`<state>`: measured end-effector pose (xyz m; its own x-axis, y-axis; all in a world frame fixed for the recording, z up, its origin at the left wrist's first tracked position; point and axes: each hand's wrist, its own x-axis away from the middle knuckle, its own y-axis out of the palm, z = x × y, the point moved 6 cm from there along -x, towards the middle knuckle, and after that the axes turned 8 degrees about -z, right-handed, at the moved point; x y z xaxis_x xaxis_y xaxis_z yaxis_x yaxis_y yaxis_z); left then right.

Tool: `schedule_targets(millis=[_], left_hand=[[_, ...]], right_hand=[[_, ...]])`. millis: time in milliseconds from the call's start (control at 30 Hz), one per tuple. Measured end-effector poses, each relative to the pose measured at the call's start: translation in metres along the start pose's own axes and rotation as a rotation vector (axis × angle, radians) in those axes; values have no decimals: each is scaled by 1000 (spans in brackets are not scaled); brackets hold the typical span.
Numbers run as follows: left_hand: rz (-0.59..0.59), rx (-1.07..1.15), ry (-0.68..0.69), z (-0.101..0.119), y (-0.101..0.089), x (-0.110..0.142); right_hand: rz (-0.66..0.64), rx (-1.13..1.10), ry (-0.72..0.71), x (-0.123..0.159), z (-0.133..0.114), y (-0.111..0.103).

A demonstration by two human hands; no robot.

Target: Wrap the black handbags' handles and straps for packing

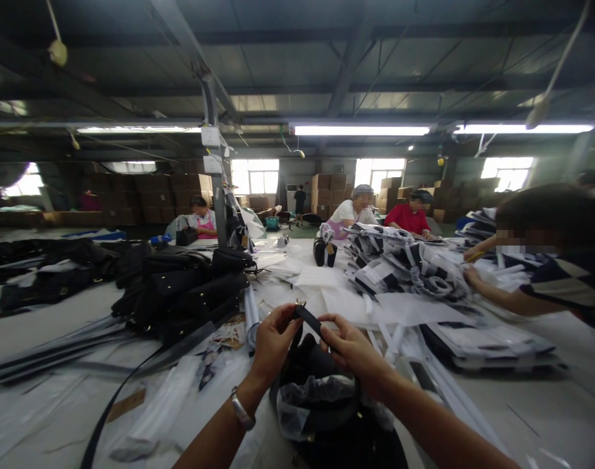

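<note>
Lying at left on the white table (43, 326): heaped black handbags (180, 286). Pinching a black strap (308, 319) at centre: left hand (273, 342) and right hand (349, 348), above a black bag (327, 404) partly cut off below. Reaching over paper-wrapped stacks (400, 260) at right: a co-worker's arm (502, 299).

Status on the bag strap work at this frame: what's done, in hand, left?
Done: hard to say; a pile of black bags lies on the table to the left, whether finished I cannot tell. In hand: left hand and right hand both pinch a black strap above the black bag with plastic stuffing. Left: the strap's end is not yet fastened.
</note>
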<state>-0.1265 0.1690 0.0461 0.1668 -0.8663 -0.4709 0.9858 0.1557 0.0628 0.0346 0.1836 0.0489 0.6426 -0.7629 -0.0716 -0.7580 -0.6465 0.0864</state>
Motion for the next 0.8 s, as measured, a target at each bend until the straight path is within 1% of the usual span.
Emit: schedule_targets(millis=[100, 200, 367, 533, 567, 633, 733, 800], left_hand=[[48, 30, 0, 1, -1, 5], [90, 34, -4, 1, -1, 9], [141, 77, 9, -1, -3, 14], [184, 89, 11, 1, -4, 17], [182, 87, 7, 1, -3, 18], [140, 71, 8, 1, 4, 21], [44, 57, 29, 4, 15, 26], [-42, 81, 27, 7, 19, 27]], right_hand=[[-32, -101, -31, -3, 1, 7], [-27, -157, -27, -6, 5, 8], [-90, -72, 87, -7, 14, 9], [-91, -100, 50, -3, 7, 12], [-86, -100, 42, -4, 6, 13], [-74, -95, 24, -6, 4, 14], [-75, -86, 11, -11, -1, 16], [-75, -78, 20, -15, -6, 16]])
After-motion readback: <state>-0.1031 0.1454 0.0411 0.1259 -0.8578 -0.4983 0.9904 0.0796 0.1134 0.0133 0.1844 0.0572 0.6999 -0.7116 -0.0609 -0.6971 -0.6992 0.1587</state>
